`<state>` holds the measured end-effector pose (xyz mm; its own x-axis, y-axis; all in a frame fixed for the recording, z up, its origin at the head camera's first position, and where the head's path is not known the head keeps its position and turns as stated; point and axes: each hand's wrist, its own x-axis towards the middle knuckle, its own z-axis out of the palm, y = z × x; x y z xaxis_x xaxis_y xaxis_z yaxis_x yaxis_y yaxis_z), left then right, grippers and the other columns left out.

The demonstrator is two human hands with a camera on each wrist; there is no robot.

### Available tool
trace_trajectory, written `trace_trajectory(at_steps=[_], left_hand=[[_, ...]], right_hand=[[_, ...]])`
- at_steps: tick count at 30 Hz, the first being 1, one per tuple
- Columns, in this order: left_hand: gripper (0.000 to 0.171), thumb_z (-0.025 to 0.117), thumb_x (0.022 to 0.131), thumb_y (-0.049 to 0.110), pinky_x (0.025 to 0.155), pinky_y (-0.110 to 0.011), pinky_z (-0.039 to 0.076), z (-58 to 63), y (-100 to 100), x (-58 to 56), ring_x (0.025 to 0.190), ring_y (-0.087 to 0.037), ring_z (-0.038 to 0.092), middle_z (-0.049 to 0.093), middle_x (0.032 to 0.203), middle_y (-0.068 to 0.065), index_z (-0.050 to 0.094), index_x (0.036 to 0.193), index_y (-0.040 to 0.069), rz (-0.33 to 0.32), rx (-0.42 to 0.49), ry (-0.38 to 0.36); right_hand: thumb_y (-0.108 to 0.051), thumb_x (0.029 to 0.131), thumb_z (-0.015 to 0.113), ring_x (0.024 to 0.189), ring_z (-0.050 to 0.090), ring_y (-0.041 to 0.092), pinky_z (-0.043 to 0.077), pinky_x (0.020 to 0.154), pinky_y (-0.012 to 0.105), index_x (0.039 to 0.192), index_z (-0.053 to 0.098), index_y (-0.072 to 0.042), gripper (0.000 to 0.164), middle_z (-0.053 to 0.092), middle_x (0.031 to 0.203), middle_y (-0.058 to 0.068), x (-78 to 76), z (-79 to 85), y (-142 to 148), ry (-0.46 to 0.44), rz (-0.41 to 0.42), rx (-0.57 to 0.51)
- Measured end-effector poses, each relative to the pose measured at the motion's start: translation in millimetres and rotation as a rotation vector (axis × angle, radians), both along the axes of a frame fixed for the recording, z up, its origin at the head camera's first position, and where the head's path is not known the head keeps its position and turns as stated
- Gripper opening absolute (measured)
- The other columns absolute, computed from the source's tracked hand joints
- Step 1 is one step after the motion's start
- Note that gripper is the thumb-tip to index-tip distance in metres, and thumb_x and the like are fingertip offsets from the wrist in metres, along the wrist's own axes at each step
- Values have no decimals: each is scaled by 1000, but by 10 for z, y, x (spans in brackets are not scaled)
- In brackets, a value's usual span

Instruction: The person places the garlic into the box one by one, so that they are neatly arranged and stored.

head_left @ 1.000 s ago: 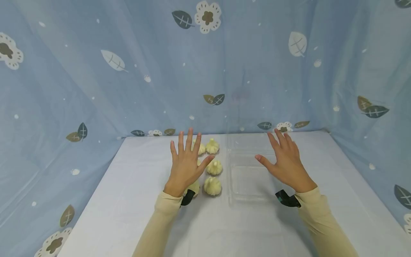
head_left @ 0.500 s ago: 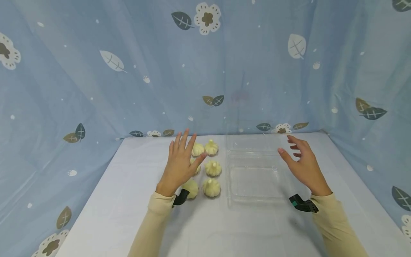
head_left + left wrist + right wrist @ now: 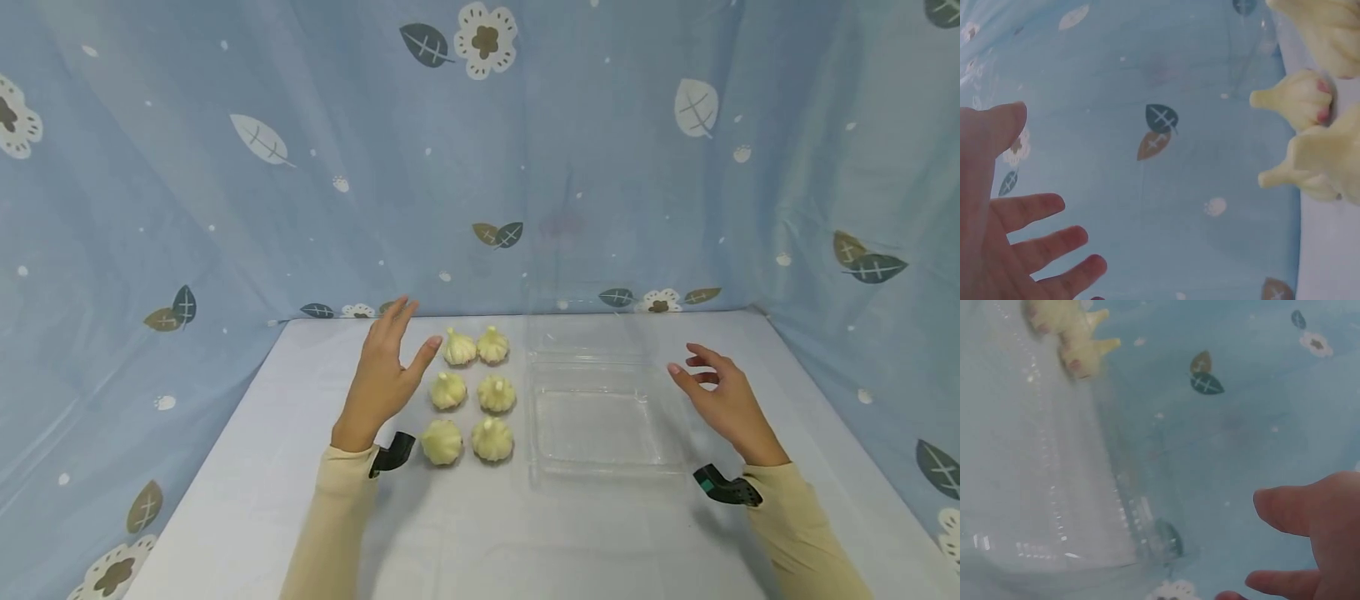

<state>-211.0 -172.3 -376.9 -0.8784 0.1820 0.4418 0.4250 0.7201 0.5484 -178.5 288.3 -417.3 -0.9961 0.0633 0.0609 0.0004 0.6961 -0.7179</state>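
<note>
Several pale garlic bulbs (image 3: 495, 393) stand in two columns on the white table, stems upward. My left hand (image 3: 377, 379) hovers just left of them, fingers extended and thumb apart, touching nothing. In the left wrist view its fingers (image 3: 1050, 244) spread over the backdrop, with garlic bulbs (image 3: 1300, 100) at the right edge. Right of the bulbs lies a clear plastic box (image 3: 592, 462), its transparent lid raised at the back. Beyond the box's right side hangs my right hand (image 3: 727, 408), fingers loosely bent and holding nothing. The right wrist view shows its thumb (image 3: 1285, 509) near the box.
A blue curtain (image 3: 337, 217) printed with leaves and flowers hangs behind and along both sides of the white table (image 3: 277, 467). Black wrist-worn devices (image 3: 393, 454) sit under both wrists.
My left hand has moved left, off the garlic bulbs, uncovering the left column. My right hand has shifted right and slightly nearer, away from over the box, its fingers bending more.
</note>
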Motion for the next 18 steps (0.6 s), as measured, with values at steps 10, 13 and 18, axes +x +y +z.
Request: trace_trajectory(at_steps=[10, 13, 18], left_hand=[[59, 63, 104, 39, 121, -61, 35, -63, -105, 48, 151, -35, 40, 45, 160, -13, 48, 154, 10, 30, 163, 17], [55, 65, 103, 36, 116, -59, 41, -124, -134, 103, 141, -35, 50, 52, 153, -14, 54, 149, 9, 46, 207, -2], [49, 67, 102, 33, 105, -55, 48, -238, -196, 189, 128, -33, 59, 60, 144, -14, 60, 143, 9, 75, 240, -29]], right_hand=[[-53, 104, 54, 117, 65, 45, 65, 79, 37, 164, 17, 0, 88, 46, 146, 34, -35, -199, 128, -136, 52, -128], [-50, 105, 54, 115, 68, 41, 65, 78, 35, 165, 14, 0, 87, 47, 147, 35, -49, -267, 156, -185, 74, -144], [-41, 107, 57, 118, 67, 42, 65, 78, 38, 166, 11, -3, 84, 48, 147, 36, -71, -319, 143, -212, 131, -173]])
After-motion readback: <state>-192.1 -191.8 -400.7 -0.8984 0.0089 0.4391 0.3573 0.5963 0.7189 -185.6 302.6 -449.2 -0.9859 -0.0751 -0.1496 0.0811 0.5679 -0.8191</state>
